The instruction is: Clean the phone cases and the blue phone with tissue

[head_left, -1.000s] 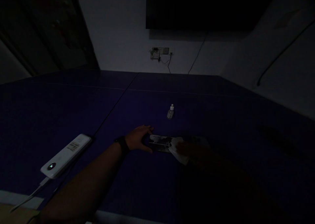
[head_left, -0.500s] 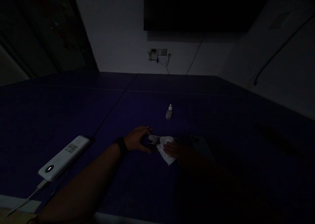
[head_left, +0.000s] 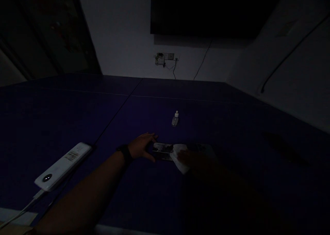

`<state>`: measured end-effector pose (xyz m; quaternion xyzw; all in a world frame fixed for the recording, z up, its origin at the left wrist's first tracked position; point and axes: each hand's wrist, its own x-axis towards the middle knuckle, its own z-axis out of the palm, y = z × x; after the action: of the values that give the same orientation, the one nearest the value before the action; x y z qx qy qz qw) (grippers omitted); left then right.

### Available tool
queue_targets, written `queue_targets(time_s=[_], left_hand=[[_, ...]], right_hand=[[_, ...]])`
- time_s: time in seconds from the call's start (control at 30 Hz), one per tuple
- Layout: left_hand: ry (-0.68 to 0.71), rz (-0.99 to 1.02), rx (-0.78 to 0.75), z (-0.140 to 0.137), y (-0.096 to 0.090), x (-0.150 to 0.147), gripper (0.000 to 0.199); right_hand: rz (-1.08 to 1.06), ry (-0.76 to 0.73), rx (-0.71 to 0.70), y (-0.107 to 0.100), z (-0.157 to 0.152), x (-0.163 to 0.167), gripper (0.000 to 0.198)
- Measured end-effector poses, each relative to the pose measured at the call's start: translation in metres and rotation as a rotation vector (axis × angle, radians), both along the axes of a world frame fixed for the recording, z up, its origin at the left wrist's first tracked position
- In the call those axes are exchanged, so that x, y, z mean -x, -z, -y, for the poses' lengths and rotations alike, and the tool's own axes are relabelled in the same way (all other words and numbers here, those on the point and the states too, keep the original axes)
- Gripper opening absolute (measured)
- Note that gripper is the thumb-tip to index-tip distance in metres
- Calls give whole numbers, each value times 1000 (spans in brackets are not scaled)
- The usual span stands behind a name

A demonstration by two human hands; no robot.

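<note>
A dark, glossy phone [head_left: 162,147] lies flat on the purple-blue tabletop, pale reflections or smears on its surface. My left hand [head_left: 141,146], with a dark band at the wrist, braces its left end, thumb at the near corner and fingers at the far one. Under the fingers of my right hand [head_left: 189,158] is a white tissue [head_left: 180,164], pressed on the phone's right part and hanging over its near edge. Shadow hides much of the right hand and forearm. Beyond the phone stands a small clear dropper bottle [head_left: 175,119] with a white top.
At the left lies a white power bank [head_left: 63,167] with a cable [head_left: 24,209] plugged in. Another phone [head_left: 210,150] with camera lenses rests right of my right hand, partly covered. A dark flat shape [head_left: 283,147] lies farther right. Wall sockets [head_left: 167,56] and a large screen [head_left: 203,11] are behind.
My right hand has slid the tissue rightward along the phone, baring more of its left and middle surface. My left hand stays at the left end. The view has shifted slightly.
</note>
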<state>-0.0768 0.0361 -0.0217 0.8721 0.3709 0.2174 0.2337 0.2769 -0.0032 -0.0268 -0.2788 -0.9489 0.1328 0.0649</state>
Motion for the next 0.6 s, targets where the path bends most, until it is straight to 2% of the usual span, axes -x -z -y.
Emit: queue_targets(time_s=[0.13, 0.33, 0.4, 0.5, 0.6], left_hand=[[-1, -13, 6, 0, -2, 0, 80], [10, 0, 14, 1, -4, 0, 79], [14, 4, 16, 0, -3, 0, 79], [16, 15, 4, -1, 0, 0, 78], [15, 23, -2, -2, 2, 1, 78]], right_hand=[[-10, -67, -12, 2, 2, 26, 69], [-16, -48, 35, 32, -27, -8, 61], [11, -30, 15, 40, -28, -7, 62], [5, -6, -57, 39, -18, 12, 65], [-10, -79, -43, 27, -9, 25, 63]])
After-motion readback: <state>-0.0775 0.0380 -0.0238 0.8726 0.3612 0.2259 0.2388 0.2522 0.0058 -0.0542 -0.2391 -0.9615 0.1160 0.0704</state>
